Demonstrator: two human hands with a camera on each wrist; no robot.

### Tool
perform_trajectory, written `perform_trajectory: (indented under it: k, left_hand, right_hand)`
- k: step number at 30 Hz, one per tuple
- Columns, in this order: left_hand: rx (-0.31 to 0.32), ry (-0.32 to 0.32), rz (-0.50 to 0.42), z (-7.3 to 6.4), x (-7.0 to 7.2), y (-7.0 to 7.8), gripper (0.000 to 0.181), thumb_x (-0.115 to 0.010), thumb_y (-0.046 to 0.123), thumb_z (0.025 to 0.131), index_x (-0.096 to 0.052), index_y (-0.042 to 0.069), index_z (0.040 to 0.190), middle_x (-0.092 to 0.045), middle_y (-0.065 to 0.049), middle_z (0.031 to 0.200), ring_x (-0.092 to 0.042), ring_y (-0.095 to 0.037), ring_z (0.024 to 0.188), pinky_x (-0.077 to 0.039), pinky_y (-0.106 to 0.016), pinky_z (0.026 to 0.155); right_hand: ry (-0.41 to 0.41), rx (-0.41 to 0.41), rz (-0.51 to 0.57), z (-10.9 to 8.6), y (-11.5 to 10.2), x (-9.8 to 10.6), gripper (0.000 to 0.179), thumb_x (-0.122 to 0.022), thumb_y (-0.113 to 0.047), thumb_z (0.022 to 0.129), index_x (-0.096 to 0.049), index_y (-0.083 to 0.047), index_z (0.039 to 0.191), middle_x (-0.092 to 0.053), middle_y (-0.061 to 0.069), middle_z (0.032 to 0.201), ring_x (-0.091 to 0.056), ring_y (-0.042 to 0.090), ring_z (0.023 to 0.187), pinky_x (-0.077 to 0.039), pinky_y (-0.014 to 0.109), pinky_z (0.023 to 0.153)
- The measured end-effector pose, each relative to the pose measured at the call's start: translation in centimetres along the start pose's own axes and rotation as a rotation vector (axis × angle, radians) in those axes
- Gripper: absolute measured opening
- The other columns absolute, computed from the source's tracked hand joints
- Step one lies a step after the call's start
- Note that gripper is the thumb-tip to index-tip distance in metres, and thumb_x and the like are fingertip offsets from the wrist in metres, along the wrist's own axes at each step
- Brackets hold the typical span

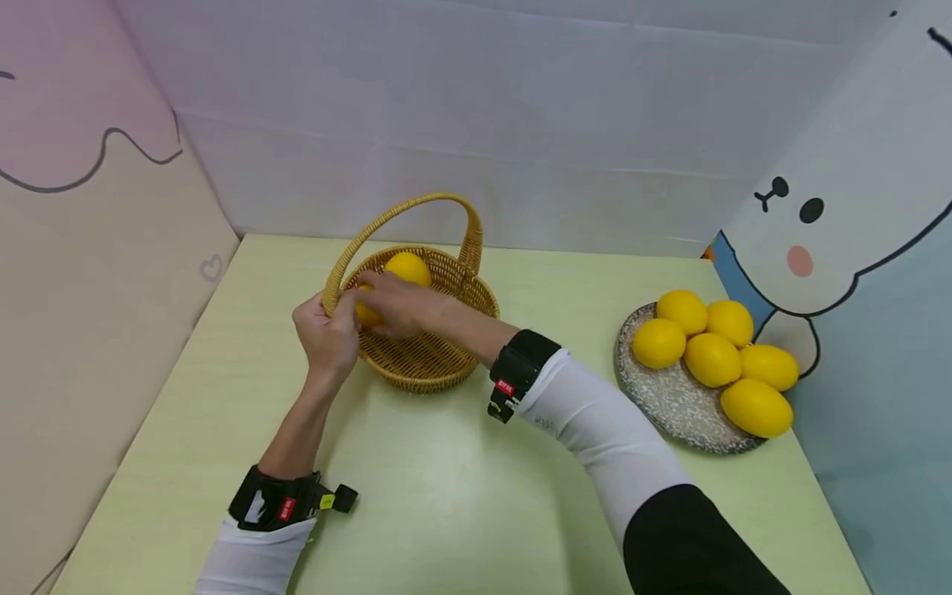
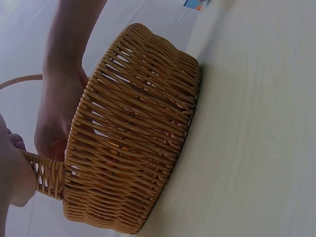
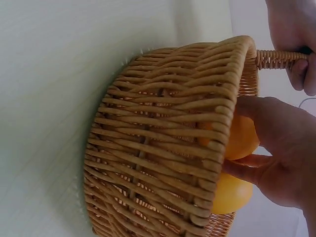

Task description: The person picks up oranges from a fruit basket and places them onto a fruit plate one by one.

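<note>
Pale green tabletop [image 1: 446, 496], bare in front. Speckled plate [image 1: 673, 397] to the right, bearing six lemons [image 1: 712, 359], well apart from the basket. Wicker basket [image 1: 427, 359] at centre-left. Left hand [image 1: 327, 335] with fingers curled round the base of the basket handle [image 1: 405, 207]. Right hand [image 1: 402, 302] reaching over the rim, fingers clamped on a lemon [image 3: 242, 138] inside the basket; a second lemon [image 1: 407, 267] lies just beyond.

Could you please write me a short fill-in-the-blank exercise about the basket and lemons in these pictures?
1. The left hand grips the wicker basket by its ____.
2. The right hand holds a lemon inside the ____.
3. The plate holds ____ lemons.

Missing words: handle; basket; six
</note>
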State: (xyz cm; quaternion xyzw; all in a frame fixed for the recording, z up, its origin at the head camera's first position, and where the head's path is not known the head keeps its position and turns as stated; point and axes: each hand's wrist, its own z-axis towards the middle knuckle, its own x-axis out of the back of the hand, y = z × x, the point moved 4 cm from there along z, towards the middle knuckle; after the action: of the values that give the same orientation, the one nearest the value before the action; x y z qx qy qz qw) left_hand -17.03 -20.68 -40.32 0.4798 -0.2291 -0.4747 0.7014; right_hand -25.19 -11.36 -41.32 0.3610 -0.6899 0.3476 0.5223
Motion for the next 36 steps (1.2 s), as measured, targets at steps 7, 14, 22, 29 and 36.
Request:
perform_trajectory:
  k: [7, 14, 22, 29, 36]
  left_hand:
    - [-0.004, 0.0, 0.009, 0.1, 0.2, -0.5, 0.035, -0.055, -0.009, 0.092, -0.048, -0.012, 0.058, -0.044, 0.012, 0.044, -0.035, -0.002, 0.034, -0.026, -0.012, 0.031]
    - [-0.029, -0.019, -0.003, 0.2, 0.3, -1.2, 0.037, -0.056, -0.005, 0.092, -0.05, 0.0, 0.055, -0.044, 0.01, 0.042, -0.035, -0.006, 0.033, -0.026, -0.015, 0.029]
    - [-0.026, -0.016, -0.006, 0.2, 0.3, -1.2, 0.042, -0.06, 0.0, 0.095, -0.048, -0.013, 0.056, -0.044, 0.01, 0.042, -0.036, -0.005, 0.033, -0.027, -0.013, 0.03]
    - [-0.009, -0.026, -0.009, 0.2, 0.3, -1.1, 0.04, -0.058, -0.003, 0.095, -0.048, -0.014, 0.058, -0.043, 0.01, 0.043, -0.034, -0.004, 0.034, -0.024, -0.013, 0.03]
    - [-0.009, -0.001, -0.013, 0.2, 0.2, -0.8, 0.041, -0.056, -0.006, 0.092, -0.046, 0.0, 0.052, -0.042, 0.012, 0.042, -0.033, -0.002, 0.033, -0.023, -0.012, 0.03]
  right_hand:
    - [0.054, 0.056, -0.095, -0.1, -0.1, -0.3, 0.062, -0.064, -0.028, 0.102, -0.041, -0.018, 0.159, -0.045, 0.011, 0.142, -0.05, 0.024, 0.118, -0.046, 0.033, 0.103]
    - [0.08, 0.073, -0.058, -0.4, -0.1, -0.4, 0.068, -0.069, -0.023, 0.099, -0.04, -0.018, 0.16, -0.047, 0.011, 0.141, -0.05, 0.022, 0.119, -0.045, 0.033, 0.104]
    - [0.119, 0.058, 0.073, -1.1, 0.3, 0.1, 0.068, -0.075, -0.019, 0.094, -0.046, -0.016, 0.155, -0.047, 0.012, 0.143, -0.05, 0.022, 0.122, -0.043, 0.032, 0.107]
    - [0.177, 0.022, 0.14, -2.7, 0.6, 1.0, 0.062, -0.073, -0.021, 0.095, -0.048, -0.015, 0.152, -0.042, 0.012, 0.15, -0.044, 0.024, 0.131, -0.038, 0.034, 0.113]
    - [0.287, 0.019, 0.203, -4.3, 1.2, 1.4, 0.062, -0.074, -0.02, 0.095, -0.049, -0.013, 0.151, -0.042, 0.014, 0.149, -0.046, 0.025, 0.128, -0.043, 0.034, 0.108]
